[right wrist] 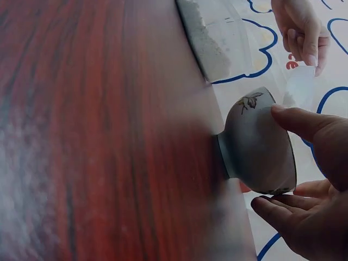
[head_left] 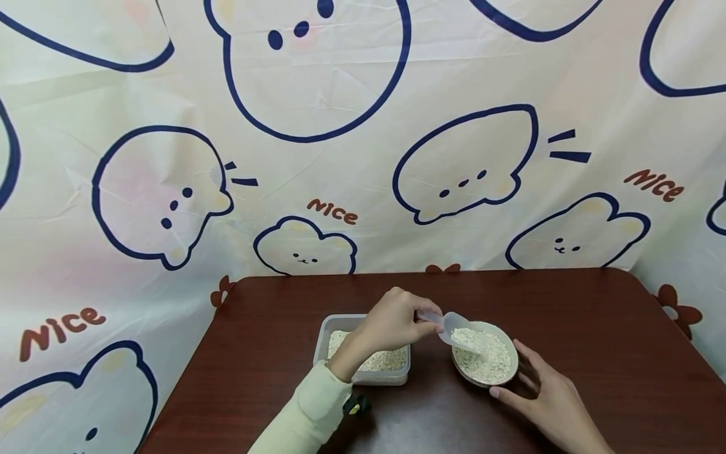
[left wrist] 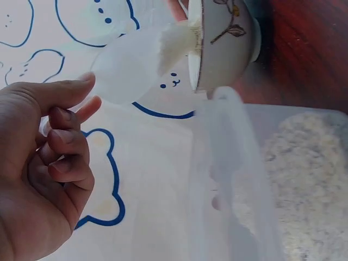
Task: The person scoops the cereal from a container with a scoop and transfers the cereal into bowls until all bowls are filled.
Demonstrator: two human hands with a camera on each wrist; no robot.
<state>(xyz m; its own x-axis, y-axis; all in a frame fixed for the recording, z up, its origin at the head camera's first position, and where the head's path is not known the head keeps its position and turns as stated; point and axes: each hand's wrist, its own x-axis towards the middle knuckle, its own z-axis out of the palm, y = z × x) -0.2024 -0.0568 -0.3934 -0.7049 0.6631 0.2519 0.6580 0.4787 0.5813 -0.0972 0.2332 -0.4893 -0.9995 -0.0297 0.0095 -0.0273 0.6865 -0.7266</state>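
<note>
My left hand [head_left: 391, 323] pinches the handle of a translucent plastic scoop [head_left: 452, 323] between thumb and fingers. The scoop tilts over the rim of a small bowl [right wrist: 258, 144], and pale oat flakes slide from it. Brown leaf sprigs decorate the bowl's outside. Oats [head_left: 488, 359] heap inside it. Around the bowl's right side, my right hand [head_left: 558, 400] holds it, thumb at the rim and fingers against the far side. Beneath my left forearm stands a clear plastic container [head_left: 379, 378] of oats [left wrist: 307, 174], partly hidden by that arm.
A dark reddish-brown wooden table [head_left: 272, 378] carries the bowl and container. Behind it hangs a white cloth [head_left: 363, 170] printed with blue cartoon outlines. A small dark object with a yellow mark [head_left: 356, 405] shows beside my left sleeve [head_left: 317, 403].
</note>
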